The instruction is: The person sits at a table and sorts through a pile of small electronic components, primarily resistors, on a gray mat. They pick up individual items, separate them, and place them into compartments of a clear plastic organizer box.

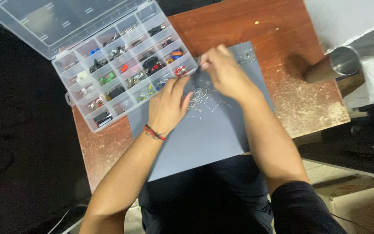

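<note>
A loose scatter of thin metal pins [204, 99] is spread on a smooth grey mat [208, 138], just right of the clear plastic organiser box [124, 65], and everything else is placed from that box. The pins lie directly under and between both hands, crossed in many directions, so no single long axis can be given. The left hand [167, 106] is laid palm down at the box's lower right corner, fingers curled toward the heap; whether a pin is pinched cannot be told. The right hand [221, 69] is held just right of the box's right edge, its fingertips drawn together on something small and dark, too blurred to name. The right hand is nearer the box's end compartments, the left nearer the heap. The box is partitioned into small cells of mixed coloured parts, its lid swung open. Well to the right of the box, a shiny metal cup [345, 60] is seen beyond the worn, scuffed wooden desk [291, 95].
</note>
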